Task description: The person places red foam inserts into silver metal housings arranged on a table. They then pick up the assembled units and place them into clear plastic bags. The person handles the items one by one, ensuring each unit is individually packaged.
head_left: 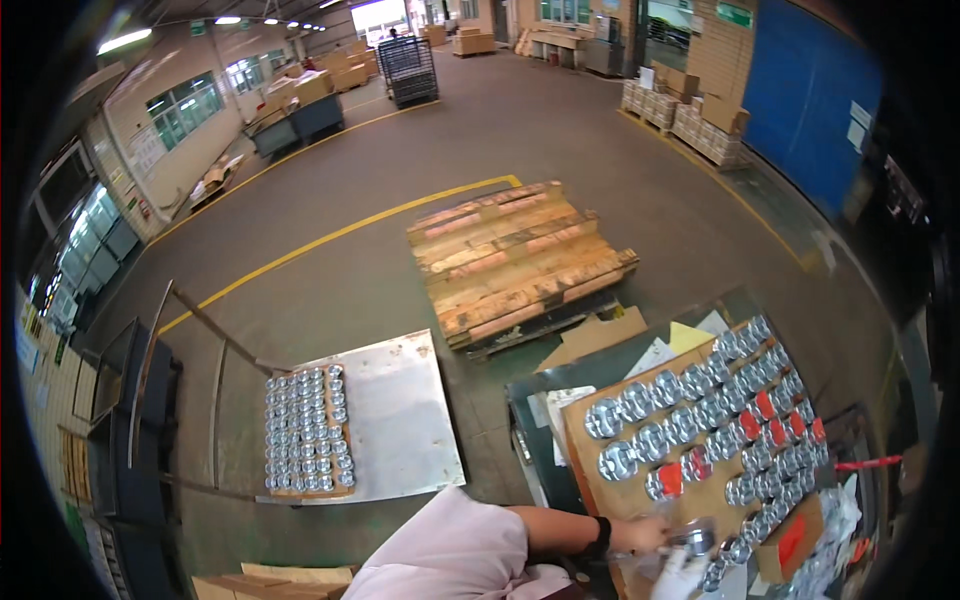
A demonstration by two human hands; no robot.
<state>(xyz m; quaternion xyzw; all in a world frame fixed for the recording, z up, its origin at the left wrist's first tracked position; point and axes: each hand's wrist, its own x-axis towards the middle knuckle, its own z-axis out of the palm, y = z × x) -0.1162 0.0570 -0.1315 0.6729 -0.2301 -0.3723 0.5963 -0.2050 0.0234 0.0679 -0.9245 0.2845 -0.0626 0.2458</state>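
My bare left hand point(642, 534), with a black band at its wrist, reaches over the near edge of a brown board point(600, 487). Its fingers are blurred beside a shiny round metal part point(697, 538). From below, my white-gloved right hand point(679, 580) grips that part at its lower side. Rows of similar silvery metal parts point(680, 428) stand on the board, some with red pieces point(670, 478) on them. The exact kind of part is too small to tell.
At the right, an open cardboard box point(792, 540) holds something red beside clear plastic bags point(842, 515). A metal-topped cart point(400, 420) at left carries more parts on a board. Beyond stands a wooden pallet point(510, 250). Cardboard and papers point(595, 338) lie at the bench's far edge.
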